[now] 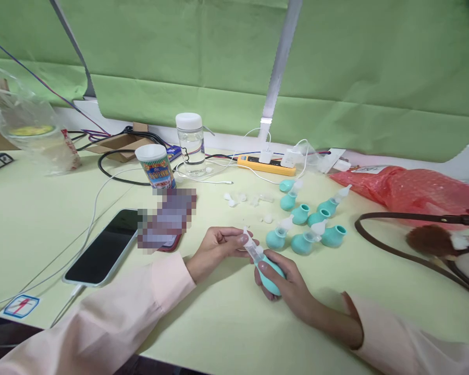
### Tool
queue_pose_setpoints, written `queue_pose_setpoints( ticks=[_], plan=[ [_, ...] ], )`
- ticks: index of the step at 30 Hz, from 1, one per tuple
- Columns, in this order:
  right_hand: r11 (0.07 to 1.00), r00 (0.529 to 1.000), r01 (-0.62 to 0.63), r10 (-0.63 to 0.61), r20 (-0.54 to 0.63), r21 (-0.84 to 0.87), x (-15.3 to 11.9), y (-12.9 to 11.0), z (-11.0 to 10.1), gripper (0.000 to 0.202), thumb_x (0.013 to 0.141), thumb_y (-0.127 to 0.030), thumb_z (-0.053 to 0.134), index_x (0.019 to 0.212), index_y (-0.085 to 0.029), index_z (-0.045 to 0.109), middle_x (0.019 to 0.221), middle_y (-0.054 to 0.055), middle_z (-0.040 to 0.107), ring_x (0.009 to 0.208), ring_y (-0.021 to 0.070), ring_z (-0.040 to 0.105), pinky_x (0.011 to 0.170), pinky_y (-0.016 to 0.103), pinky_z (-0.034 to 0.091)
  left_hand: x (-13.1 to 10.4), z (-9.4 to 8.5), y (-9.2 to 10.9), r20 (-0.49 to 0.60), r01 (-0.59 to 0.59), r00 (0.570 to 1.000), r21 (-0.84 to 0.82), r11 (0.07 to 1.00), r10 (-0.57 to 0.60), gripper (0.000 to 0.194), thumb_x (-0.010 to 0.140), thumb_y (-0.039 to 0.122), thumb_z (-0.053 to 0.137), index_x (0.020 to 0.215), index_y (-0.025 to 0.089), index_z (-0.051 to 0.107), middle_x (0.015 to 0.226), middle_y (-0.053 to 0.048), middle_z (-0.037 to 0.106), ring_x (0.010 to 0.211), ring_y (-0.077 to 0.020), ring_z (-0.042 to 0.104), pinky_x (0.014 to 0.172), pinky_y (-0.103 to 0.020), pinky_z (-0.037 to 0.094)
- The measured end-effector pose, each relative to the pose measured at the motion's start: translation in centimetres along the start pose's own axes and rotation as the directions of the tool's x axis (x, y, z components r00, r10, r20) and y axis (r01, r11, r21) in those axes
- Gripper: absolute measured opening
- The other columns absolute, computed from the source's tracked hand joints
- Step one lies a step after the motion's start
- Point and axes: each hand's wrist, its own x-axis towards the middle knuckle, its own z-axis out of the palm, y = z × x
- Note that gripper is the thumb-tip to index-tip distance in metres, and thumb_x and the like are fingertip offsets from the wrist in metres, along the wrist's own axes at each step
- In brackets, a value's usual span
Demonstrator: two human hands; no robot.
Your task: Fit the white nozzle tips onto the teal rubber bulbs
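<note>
A nasal aspirator with a teal rubber bulb [272,281] is held over the table between both hands. My right hand [293,284] is wrapped round the bulb, thumb on top. At the aspirator's other end, my left hand [222,247] pinches the clear nozzle [251,247] between thumb and fingers. The nozzle joins the bulb and points up and left. Beyond my hands stand several more teal bulbs: some carry clear tips, like this aspirator [276,238], while others, like this bare bulb [334,236], show an open mouth. Small clear and white parts [261,199] lie loose beside them.
A phone [103,249] on a cable and a second, red-edged phone [175,242] lie left. Behind them stand a paper cup [156,165] and a water bottle [191,151]. A yellow power strip [266,165], a red plastic bag [418,192] and a brown strap [375,242] are farther right.
</note>
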Motion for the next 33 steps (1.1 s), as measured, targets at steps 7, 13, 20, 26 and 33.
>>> queue_pose_setpoints(
  ticks=[7,13,20,26,33],
  plan=[
    [1.000,1.000,0.000,0.000,0.002,0.003,0.1,0.0,0.0,0.026,0.081,-0.041,0.044,0.072,-0.017,0.044,0.057,-0.005,0.044,0.038,0.0040,0.035,0.037,0.019,0.028,-0.1,0.3,-0.3,-0.001,-0.027,1.000,-0.006,1.000,0.027,0.020,0.071,0.026,0.061,0.078,0.009,0.055,0.082,-0.012,0.068,0.075,-0.0206,0.064,0.075,-0.034,0.048],
    [1.000,0.998,-0.006,0.007,-0.059,0.010,0.0,0.1,0.3,0.026,0.080,-0.041,0.045,0.071,-0.017,0.044,0.057,-0.005,0.043,0.039,0.0038,0.033,0.037,0.019,0.028,-0.3,0.6,-0.9,-0.027,-0.048,0.999,-0.052,0.997,0.047,0.018,0.075,0.027,0.057,0.071,0.014,0.046,0.079,-0.008,0.068,0.085,-0.0213,0.062,0.080,-0.036,0.045],
    [1.000,0.998,-0.002,0.001,-0.058,-0.018,0.3,-0.1,0.4,0.026,0.080,-0.040,0.045,0.069,-0.017,0.043,0.056,-0.005,0.041,0.040,0.0038,0.032,0.036,0.017,0.028,-0.5,1.0,-1.2,-0.072,-0.036,0.997,-0.088,0.996,0.030,0.020,0.076,0.028,0.057,0.071,0.015,0.042,0.082,-0.009,0.068,0.093,-0.0226,0.059,0.084,-0.039,0.043],
    [0.985,0.997,0.020,-0.032,-0.070,-0.172,0.1,0.5,0.1,0.025,0.081,-0.039,0.043,0.067,-0.017,0.042,0.057,-0.005,0.041,0.043,0.0046,0.033,0.038,0.018,0.029,-0.6,1.1,-1.2,-0.117,-0.075,0.991,-0.065,0.995,0.067,0.023,0.071,0.028,0.062,0.070,0.016,0.043,0.077,-0.006,0.068,0.091,-0.0233,0.060,0.082,-0.038,0.044],
    [0.989,0.997,-0.004,-0.007,-0.077,-0.147,-0.3,0.7,0.4,0.026,0.081,-0.040,0.044,0.068,-0.017,0.043,0.057,-0.004,0.041,0.043,0.0048,0.032,0.038,0.018,0.029,-0.5,0.7,-0.9,-0.071,-0.026,0.997,-0.045,0.999,0.023,0.021,0.070,0.026,0.062,0.063,0.014,0.046,0.070,-0.006,0.068,0.083,-0.0233,0.063,0.076,-0.033,0.046]
  ],
)
